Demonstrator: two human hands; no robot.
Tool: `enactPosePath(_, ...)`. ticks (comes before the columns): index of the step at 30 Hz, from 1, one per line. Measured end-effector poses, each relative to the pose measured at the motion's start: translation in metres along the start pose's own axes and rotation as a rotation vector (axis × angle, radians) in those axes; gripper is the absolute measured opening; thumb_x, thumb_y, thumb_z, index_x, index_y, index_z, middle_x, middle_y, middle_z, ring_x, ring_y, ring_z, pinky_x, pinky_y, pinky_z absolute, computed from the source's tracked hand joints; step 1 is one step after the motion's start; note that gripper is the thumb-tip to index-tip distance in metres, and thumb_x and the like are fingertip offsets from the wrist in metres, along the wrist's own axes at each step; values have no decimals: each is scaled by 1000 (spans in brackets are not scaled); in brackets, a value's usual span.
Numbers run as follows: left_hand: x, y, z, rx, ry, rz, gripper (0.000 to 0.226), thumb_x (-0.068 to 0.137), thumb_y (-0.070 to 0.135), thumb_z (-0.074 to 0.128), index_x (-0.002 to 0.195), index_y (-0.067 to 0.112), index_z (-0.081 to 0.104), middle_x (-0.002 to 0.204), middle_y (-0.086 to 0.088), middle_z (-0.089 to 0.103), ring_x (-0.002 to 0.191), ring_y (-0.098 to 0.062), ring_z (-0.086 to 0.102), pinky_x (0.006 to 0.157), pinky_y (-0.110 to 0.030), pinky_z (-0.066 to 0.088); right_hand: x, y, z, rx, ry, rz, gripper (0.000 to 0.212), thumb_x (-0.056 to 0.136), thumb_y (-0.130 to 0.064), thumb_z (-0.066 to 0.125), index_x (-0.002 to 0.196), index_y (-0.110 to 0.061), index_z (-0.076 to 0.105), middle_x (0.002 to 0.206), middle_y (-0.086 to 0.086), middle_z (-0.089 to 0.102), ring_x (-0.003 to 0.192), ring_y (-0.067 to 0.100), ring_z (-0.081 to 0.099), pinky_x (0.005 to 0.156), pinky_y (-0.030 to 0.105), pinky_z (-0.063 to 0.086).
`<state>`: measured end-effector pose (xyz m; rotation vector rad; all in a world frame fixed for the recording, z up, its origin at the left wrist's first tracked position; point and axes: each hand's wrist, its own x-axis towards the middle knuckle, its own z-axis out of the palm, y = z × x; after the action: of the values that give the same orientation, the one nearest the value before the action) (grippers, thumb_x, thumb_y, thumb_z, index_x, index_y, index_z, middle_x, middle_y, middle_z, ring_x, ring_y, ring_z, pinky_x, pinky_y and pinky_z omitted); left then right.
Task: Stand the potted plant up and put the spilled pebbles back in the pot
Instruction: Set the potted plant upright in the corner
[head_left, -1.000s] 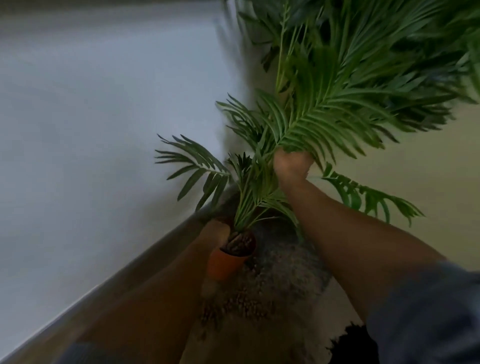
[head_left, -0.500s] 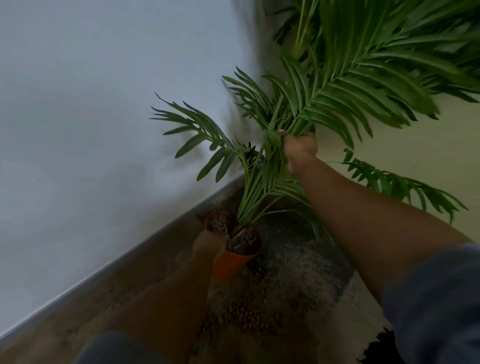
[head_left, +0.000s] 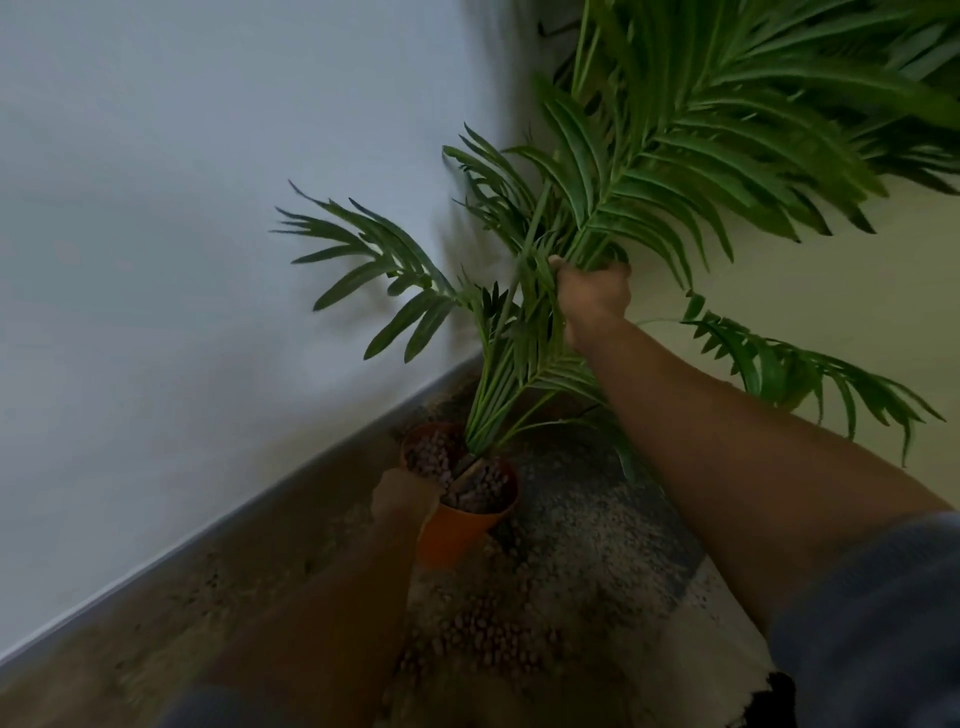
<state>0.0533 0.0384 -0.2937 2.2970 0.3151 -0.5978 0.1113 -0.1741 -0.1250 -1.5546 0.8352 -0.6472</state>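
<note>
Nearest, spilled brown clay pebbles (head_left: 483, 639) litter the speckled grey rug (head_left: 613, 545). The left hand (head_left: 402, 496) grips the small orange plastic pot (head_left: 457, 525); beyond, the right hand (head_left: 592, 293) clasps the green palm stems (head_left: 519, 374). A hard pull could spill more pebbles.

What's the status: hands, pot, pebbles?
Right hand grips palm stems; left hand holds orange pot. Pot near upright. Spilled pebbles on rug, not collected.
</note>
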Motion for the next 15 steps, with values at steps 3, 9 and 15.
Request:
enactPosePath(3,4,-13,2,25,9,28,26,99,23,47,94,0,57,67,-5,46,68,-23,51,66,-30,42,-11,-1,5,-49,-33,-44,55,74,-41,78,120,-16,63,118,7,68,107,31,64,96,45,53)
enactPosePath(9,12,-37,-3,5,-2,42,28,98,15,45,76,2,57,67,-5,48,56,-19,46,48,-26,37,-42,-5,10,-116,-62,-126,51,75,-45,76,117,-19,68,115,3,70,103,27,67,95,41,54)
enactPosePath(15,19,-53,-2,-73,0,73,32,96,14,49,64,21,44,67,5,41,56,-8,38,72,-31,45,-69,-7,12,-162,-49,-192,53,72,-50,73,116,-21,68,118,4,68,105,29,65,94,42,54)
